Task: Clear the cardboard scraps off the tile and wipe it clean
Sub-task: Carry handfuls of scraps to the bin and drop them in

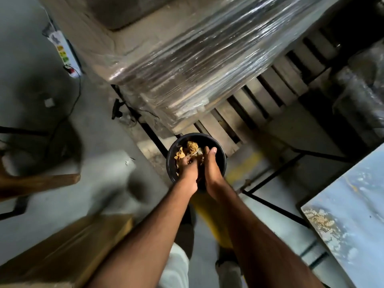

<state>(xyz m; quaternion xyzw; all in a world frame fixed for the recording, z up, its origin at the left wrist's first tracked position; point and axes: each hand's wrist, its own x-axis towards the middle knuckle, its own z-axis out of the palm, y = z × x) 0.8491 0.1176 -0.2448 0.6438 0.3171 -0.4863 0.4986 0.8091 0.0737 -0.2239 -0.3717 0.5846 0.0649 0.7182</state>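
1. Nearest the camera were the person's two bare forearms, reaching forward and down over the floor toward a dark round bucket [220, 151].
2. The left hand [188, 169] and the right hand [209, 169] were pressed side by side over the bucket's mouth, probably so that loose bits would fall inside rather than on the floor.
3. The left fingers [190, 161] were curled around a clump of cardboard scraps [188, 150], with more tan scraps lying in the bucket just beyond them.
4. The right fingers [212, 151] lay fairly straight and close together, cupped against the left hand; whether they held any scrap I could not tell.
5. The tile [353, 204], pale blue and marbled, sat on the bench at the right edge of view, well apart from the bucket. A patch of tan crumbs [319, 220] remained near its left corner, so by my judgement the clearing was only partly done and the wiping not yet begun.
6. The bucket stood on the grey concrete floor [99, 142], against the near corner of a wooden pallet [259, 96] carrying a stack wrapped in plastic film [187, 65].
7. A power strip [62, 50] with a black cable lay on the floor at upper left, and brown boards [68, 250] lay at lower left. The room was dim.
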